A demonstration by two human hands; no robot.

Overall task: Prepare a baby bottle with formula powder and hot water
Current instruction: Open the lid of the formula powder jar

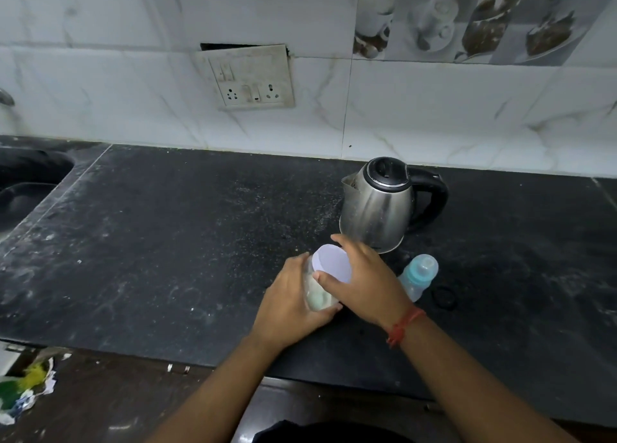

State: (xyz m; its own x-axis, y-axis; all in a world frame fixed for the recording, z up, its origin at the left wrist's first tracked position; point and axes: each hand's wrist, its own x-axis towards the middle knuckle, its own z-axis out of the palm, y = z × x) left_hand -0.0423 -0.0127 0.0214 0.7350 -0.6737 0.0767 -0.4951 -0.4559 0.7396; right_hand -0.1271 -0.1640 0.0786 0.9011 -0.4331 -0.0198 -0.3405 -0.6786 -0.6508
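A clear plastic jar (317, 297) with a pale lilac lid (333, 263) stands on the black counter (167, 242); something pale green shows through its wall. My left hand (290, 304) wraps the jar's body from the left. My right hand (367, 282) grips the lid from the right, thumb on the near rim. A baby bottle (418, 275) with a teal collar and clear teat stands just right of my right hand. Behind them sits a steel electric kettle (377, 205), lid shut, black handle to the right.
A black ring (444, 297) lies on the counter right of the bottle. A dark sink (30, 182) is set in at far left. A socket plate (248, 78) hangs on the tiled wall. Crumpled wrapping (23, 389) lies below the counter's front edge.
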